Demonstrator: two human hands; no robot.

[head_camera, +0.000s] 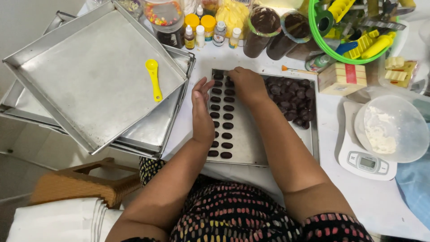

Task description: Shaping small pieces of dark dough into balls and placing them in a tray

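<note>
Right hand (247, 85) palm-down over chocolates (222, 112)

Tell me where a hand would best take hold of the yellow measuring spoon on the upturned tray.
Probably the long handle of the yellow measuring spoon, near its lower end, pinched across its narrow sides from above. It lies flat and alone on the stacked tray, bowl end away from the person, so that end is nearest.
</note>
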